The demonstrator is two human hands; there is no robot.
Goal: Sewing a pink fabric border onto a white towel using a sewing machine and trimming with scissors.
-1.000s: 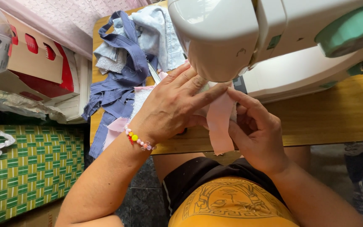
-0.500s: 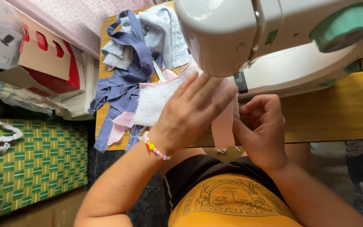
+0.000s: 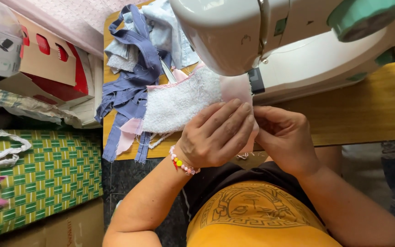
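Terry piece: a white terry-cloth piece [image 3: 181, 103] with a pink edging lies flat on the wooden table [image 3: 366, 114], right in front of the sewing machine [image 3: 270, 41], its right end under the machine's head.
Pink fabric: a pale pink fabric strip [image 3: 236, 89] joins the terry piece at the machine side and hangs down over the table edge between the two hands.
Left hand: the left hand [image 3: 216, 135] rests fingers-down on the terry piece's near corner, fingers together and curled, pressing the cloth; a bead bracelet [image 3: 181, 164] circles its wrist.
Right hand: the right hand [image 3: 284, 137] sits just right of the left hand below the machine, fingers curled inward at the pink strip; whether they pinch it cannot be told.
Scraps: blue and grey fabric scraps [image 3: 133, 68] pile left of the machine, touching the terry piece.
Box: a red and brown cardboard box [image 3: 46, 59] stands further left of the machine, off the table.
Mat: a green and yellow woven mat [image 3: 46, 178] lies below that box.
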